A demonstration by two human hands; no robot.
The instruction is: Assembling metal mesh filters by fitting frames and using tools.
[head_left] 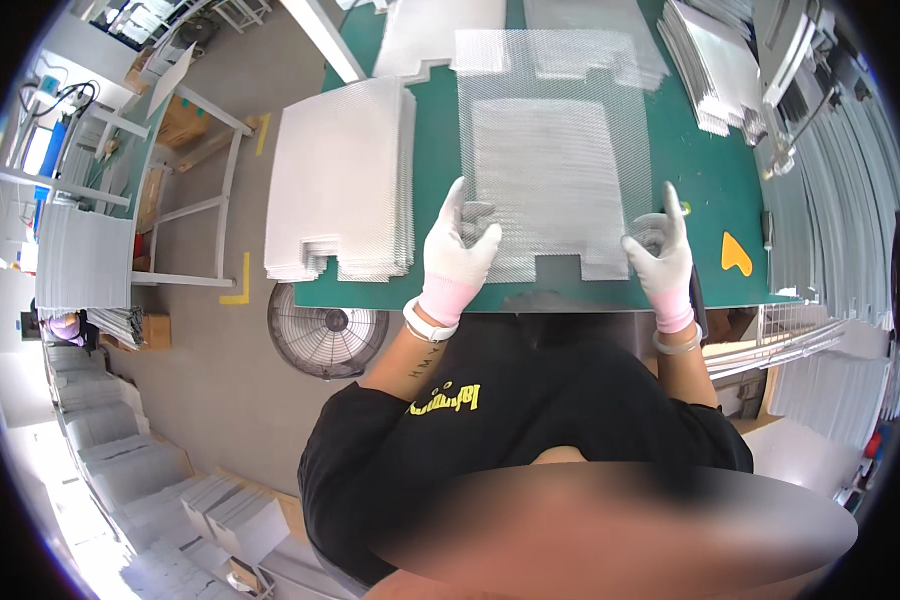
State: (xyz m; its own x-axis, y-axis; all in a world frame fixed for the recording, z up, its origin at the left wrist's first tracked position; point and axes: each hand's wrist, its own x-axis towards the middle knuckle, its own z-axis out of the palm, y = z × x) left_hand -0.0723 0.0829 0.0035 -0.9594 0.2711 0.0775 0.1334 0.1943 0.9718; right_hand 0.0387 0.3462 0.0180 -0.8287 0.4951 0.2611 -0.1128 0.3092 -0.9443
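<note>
I am standing at a green tabletop [715, 180] that is carrying everything within my reach, its near edge running just in front of my body. To my left a thick stack of mesh sheets [340, 180] is sitting squared up, overhanging the tabletop's left edge, seemingly so single sheets can be drawn off it. Along the right side, fanned piles of metal plates [715, 60] are leaning toward me. In the middle, a silvery mesh sheet [545, 170] is lying flat, its notched lower edge pointing at me and a smaller panel showing through its centre. I am pinning that sheet at both lower corners, which looks like a way of keeping it square and steady. My left hand [457, 258], in a white glove with a pink cuff, is pinching the sheet's lower left corner, index finger stretched up along the edge. My right hand [660, 258], gloved the same, is closing on the lower right corner. Beside it an orange marker shape [735, 254] is sticking to the tabletop. Below, on the floor, a round fan [328, 335] is resting
</note>
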